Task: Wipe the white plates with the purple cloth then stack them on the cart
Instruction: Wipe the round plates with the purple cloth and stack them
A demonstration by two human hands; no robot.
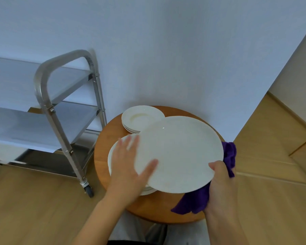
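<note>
**Op A:** From my feed, the right hand (221,184) grips the near edge of the large white plate (178,152), thumb on top. The purple cloth (196,200) is bunched under that hand and runs beneath the plate; a bit shows again past the plate's right rim. I can't see the fingers underneath.

**Op B:** And the left hand (129,165)?

**Op A:** Fingers straight and spread, thumb laid on the plate's left rim. It's motion-blurred, so I can't say whether the fingertips touch the stack of large plates (113,156) below. That stack is mostly hidden by the hand and the held plate; I can't count it.

**Op B:** Anything else on the round wooden table (111,131)?

**Op A:** A stack of smaller plates (140,117) at the far side, partly covered by the held plate.

**Op B:** The cart (48,96)?

**Op A:** Steel, to the left, cut off by the frame edge. What I can see of its shelves carries no plates.
</note>
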